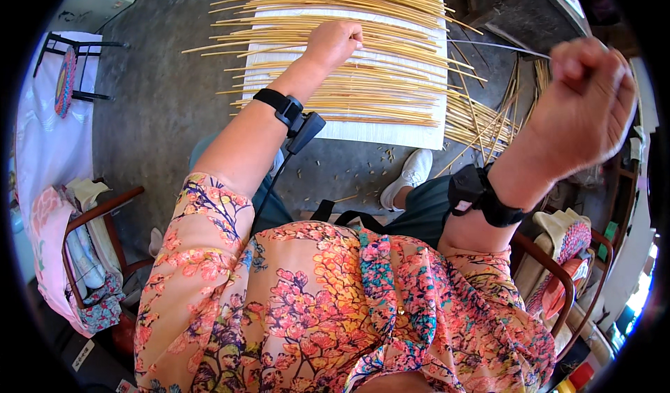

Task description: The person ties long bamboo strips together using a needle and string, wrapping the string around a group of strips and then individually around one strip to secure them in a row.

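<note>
My left hand point(336, 45) is closed just over the rows of thin yellow-brown sticks point(391, 100), its fingertips pressed together; what they pinch is hidden. The sticks lie side by side in bundles across a white board or sheet point(335, 130). Raised at the right, my right hand point(590, 103) is curled tight, well apart from the sticks. A thin pale cord point(499, 45) stretches from the sheet's right edge to its fingers. Both wrists wear black straps; the left one has a small black device point(306, 133).
Loose sticks point(481, 124) spill onto the concrete floor at the right. A dark cabinet point(523, 12) stands at the far right. Chairs with wooden arms flank me, holding cloth point(91, 274) at the left and a woven cushion point(572, 243) at the right. Small stick offcuts point(335, 173) dot the floor.
</note>
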`<control>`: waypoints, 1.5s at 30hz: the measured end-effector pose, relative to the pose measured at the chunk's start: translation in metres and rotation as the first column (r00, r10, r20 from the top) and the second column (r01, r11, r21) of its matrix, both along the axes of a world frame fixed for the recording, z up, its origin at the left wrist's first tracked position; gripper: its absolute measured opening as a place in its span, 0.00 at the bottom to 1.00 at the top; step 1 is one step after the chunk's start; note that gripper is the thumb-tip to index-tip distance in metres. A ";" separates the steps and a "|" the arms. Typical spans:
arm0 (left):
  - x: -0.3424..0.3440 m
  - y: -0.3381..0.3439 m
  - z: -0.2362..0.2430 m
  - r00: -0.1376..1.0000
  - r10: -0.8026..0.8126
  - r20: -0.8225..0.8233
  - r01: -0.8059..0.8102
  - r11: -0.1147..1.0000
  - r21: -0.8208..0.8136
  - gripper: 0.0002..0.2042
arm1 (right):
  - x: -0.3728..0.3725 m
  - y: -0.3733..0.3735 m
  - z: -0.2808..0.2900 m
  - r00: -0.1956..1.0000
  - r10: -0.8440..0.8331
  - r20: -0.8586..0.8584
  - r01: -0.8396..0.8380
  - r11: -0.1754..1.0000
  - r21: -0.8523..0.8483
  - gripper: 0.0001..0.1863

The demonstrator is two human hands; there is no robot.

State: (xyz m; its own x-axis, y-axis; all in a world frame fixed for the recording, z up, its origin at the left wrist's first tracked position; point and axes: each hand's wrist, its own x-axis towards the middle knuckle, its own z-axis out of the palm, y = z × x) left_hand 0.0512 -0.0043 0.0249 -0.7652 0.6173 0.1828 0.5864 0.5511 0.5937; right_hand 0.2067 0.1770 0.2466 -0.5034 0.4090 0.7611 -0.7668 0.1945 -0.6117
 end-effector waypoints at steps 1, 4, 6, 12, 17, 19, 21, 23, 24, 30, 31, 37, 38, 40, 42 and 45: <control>-0.001 -0.002 -0.006 0.999 0.007 0.034 -0.006 1.000 -0.019 0.03 | 0.008 0.004 0.006 1.000 -0.003 0.005 0.003 0.999 0.033 0.07; -0.002 -0.009 -0.019 0.996 0.014 0.093 -0.011 0.999 -0.039 0.03 | 0.027 0.013 0.023 1.000 -0.021 0.005 0.020 0.997 0.078 0.09; -0.002 -0.010 -0.025 0.993 0.009 0.114 -0.004 0.999 -0.040 0.03 | 0.037 0.016 0.035 1.000 -0.010 -0.027 0.012 0.999 0.042 0.09; -0.003 -0.009 -0.039 0.993 -0.010 0.117 0.016 0.999 -0.052 0.03 | 0.057 0.016 0.047 0.986 -0.126 -0.112 0.124 0.992 -0.024 0.08; -0.001 -0.010 -0.045 0.993 0.022 0.118 -0.011 0.995 -0.097 0.04 | 0.083 0.032 0.056 0.984 -0.049 -0.173 0.051 0.999 0.006 0.08; -0.002 -0.009 -0.047 0.992 0.017 0.123 -0.003 0.994 -0.112 0.04 | 0.091 0.037 0.058 0.985 -0.008 -0.172 0.021 0.997 0.070 0.07; -0.001 -0.008 -0.048 0.992 0.024 0.125 -0.007 0.991 -0.133 0.04 | 0.094 0.041 0.060 0.990 0.061 -0.131 -0.033 0.977 0.209 0.07; 0.001 -0.008 -0.046 0.992 0.044 0.122 -0.024 0.987 -0.161 0.04 | 0.097 0.040 0.062 0.992 0.079 -0.099 -0.051 0.963 0.264 0.08; 0.002 -0.007 -0.046 0.992 0.044 0.121 -0.025 0.987 -0.158 0.04 | 0.096 0.038 0.062 0.990 0.097 -0.104 -0.068 0.964 0.256 0.08; 0.005 -0.005 -0.045 0.997 0.037 0.061 -0.029 0.991 -0.130 0.02 | 0.079 0.003 0.061 0.978 0.132 -0.159 -0.141 0.989 -0.042 0.07; 0.006 -0.005 -0.044 0.998 0.032 0.059 -0.024 0.992 -0.126 0.01 | 0.079 0.000 0.062 0.977 0.148 -0.154 -0.165 0.981 -0.105 0.06; 0.010 -0.005 -0.042 0.999 0.015 -0.052 -0.024 0.986 -0.167 0.00 | 0.088 0.005 0.063 0.968 0.246 -0.047 -0.249 0.965 -0.078 0.10; 0.011 -0.004 -0.042 0.995 0.019 -0.094 -0.036 0.983 -0.181 0.00 | 0.089 0.004 0.064 0.964 0.261 -0.054 -0.265 0.961 -0.080 0.10; 0.010 -0.007 -0.041 0.999 0.003 -0.048 -0.010 0.988 -0.151 0.02 | 0.090 0.002 0.066 0.956 0.289 -0.052 -0.293 0.953 -0.076 0.10; 0.009 -0.010 -0.042 0.997 0.009 -0.078 -0.016 0.996 -0.087 0.03 | 0.089 0.000 0.067 0.953 0.301 -0.046 -0.304 0.949 -0.081 0.10; 0.010 -0.009 -0.039 0.989 0.123 -0.086 -0.122 0.992 0.020 0.06 | 0.080 -0.013 0.064 0.953 0.295 -0.060 -0.301 0.945 -0.132 0.10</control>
State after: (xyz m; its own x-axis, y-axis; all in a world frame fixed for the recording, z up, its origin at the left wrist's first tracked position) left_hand 0.0616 -0.0132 -0.0145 -0.8156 0.5166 0.2607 0.5649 0.6134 0.5519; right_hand 0.2870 0.1641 0.3104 -0.5896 0.3468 0.7295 -0.8005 -0.1306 -0.5849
